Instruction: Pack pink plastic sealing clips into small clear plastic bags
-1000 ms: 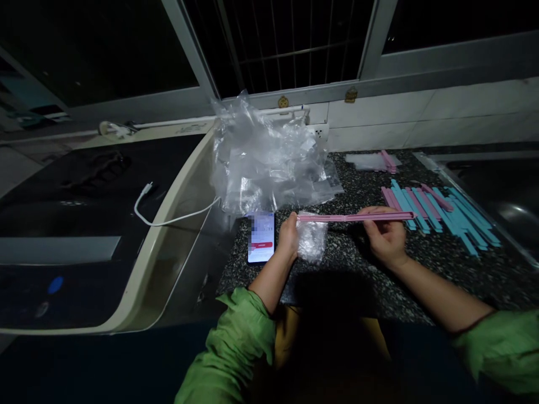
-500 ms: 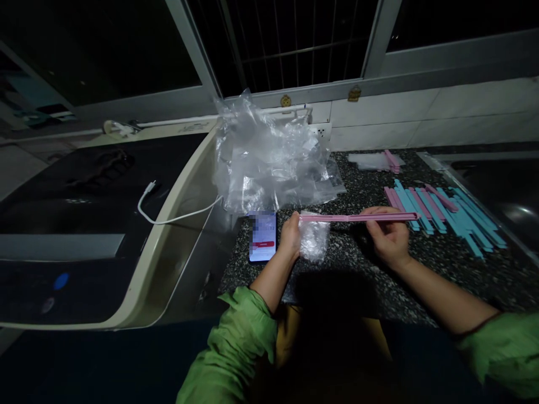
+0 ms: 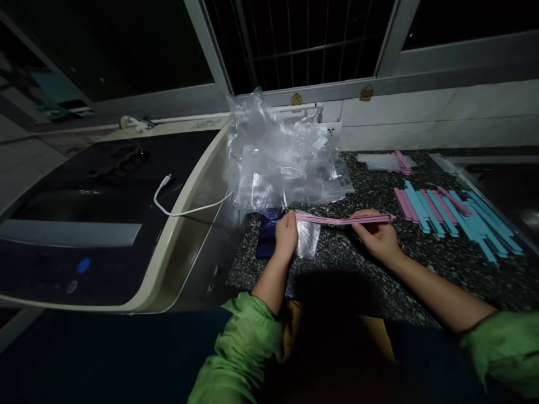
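Pink plastic forms the long strip (image 3: 320, 220) spanning both hands above the near part of the granite countertop (image 3: 247, 268); it bends slightly near its middle, where too much force might crack it, and a loose pinch could let an end spring free. The left hand (image 3: 287, 235) closes narrowly on its left end, beside a clear plastic bag (image 3: 307, 242); whether it also grips the bag, I cannot tell. The right hand (image 3: 381, 241) pinches the other half, fingers partly hidden. Close by the left hand lies a dark phone (image 3: 266, 238), which a leftward nudge might shift. Farther back, toward the right edge, teal strips (image 3: 416, 206) and pink strips (image 3: 455, 201) overlap loosely, so a brushing forearm could scatter them. Beyond the phone, the heap of clear plastic bags (image 3: 278, 163) might slide onto it, being loosely piled.
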Tool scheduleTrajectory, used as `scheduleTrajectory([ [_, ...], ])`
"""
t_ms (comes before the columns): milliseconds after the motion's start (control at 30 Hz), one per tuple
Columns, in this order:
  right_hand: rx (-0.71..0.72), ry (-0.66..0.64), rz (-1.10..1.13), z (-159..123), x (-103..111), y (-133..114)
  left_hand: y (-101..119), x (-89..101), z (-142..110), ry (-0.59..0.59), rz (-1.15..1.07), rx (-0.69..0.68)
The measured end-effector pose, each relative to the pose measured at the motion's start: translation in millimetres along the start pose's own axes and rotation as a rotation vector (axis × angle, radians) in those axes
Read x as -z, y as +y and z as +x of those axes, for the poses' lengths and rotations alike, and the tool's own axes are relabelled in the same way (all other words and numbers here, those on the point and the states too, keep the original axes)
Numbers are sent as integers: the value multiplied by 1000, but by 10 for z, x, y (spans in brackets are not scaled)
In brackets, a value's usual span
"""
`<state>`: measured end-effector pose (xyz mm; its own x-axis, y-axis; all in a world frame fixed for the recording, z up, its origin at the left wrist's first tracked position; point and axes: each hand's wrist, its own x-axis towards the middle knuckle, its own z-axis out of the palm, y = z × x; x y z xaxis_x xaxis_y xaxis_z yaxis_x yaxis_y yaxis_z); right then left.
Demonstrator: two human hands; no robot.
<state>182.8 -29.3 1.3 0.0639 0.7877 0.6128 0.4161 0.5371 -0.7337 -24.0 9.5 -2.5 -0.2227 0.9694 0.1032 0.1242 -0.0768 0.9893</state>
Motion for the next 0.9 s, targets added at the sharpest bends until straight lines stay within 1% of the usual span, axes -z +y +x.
scheduleTrajectory([
  [133,-42,-10,14,-17,14,60,44,-42,-50,-24,47,-31],
  [267,-62,27,23,-22,85,90,96,-104,-122,-80,-56,-26],
  [433,-42,36,-20,5,144,62,48,-134,-112,-136,-269,106],
  [533,-23,28,-30,14,153,46,-11,-148,-81,-157,-335,167],
  [633,-23,25,-14,10,159,45,-19,-151,-72,-159,-337,170],
  [800,-48,12,-44,2,174,50,36,-136,-86,-145,-289,140],
  [900,-73,-3,-56,-2,172,57,16,-141,-85,-142,-285,129],
])
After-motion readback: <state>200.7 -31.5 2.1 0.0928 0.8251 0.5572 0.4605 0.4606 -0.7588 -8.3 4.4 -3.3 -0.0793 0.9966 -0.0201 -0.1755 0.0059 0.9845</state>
